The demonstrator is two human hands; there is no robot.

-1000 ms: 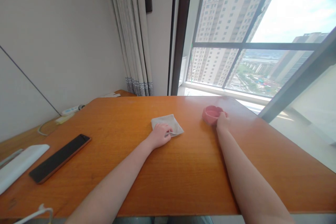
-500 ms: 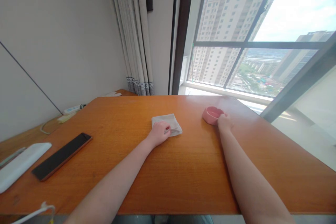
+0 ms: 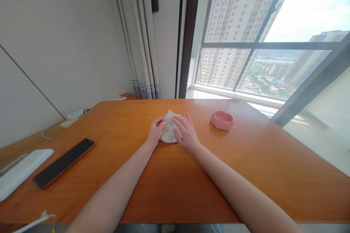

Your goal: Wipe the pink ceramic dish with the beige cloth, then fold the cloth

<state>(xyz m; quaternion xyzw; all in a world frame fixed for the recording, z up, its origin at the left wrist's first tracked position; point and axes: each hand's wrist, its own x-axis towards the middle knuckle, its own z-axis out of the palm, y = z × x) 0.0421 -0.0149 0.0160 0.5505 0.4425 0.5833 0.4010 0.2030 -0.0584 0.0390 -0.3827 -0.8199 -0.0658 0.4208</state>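
Note:
A folded whitish cloth (image 3: 168, 131) lies on the table in front of me, between my two hands. At its left edge my left hand (image 3: 155, 130) has its thumb and fingers closed on the fabric. My right hand (image 3: 187, 133) is over the cloth's right side with its fingers stretched and spread, the fingertips on or just above it; I cannot tell whether they press down. To the right, apart from both hands, stands a pink many-sided ashtray (image 3: 222, 125).
The wooden table (image 3: 164, 182) holds a dark phone-like slab (image 3: 64, 163) and a white flat object (image 3: 23, 170) on the left. A white cable (image 3: 35, 222) hangs at the near left edge. A power strip (image 3: 75, 114) is by the wall, and a window (image 3: 246, 76) stands beyond the table.
My right hand has let go of the ashtray and moved left to the cloth. My left hand has shifted to the cloth's left edge, and the cloth has turned and changed shape.

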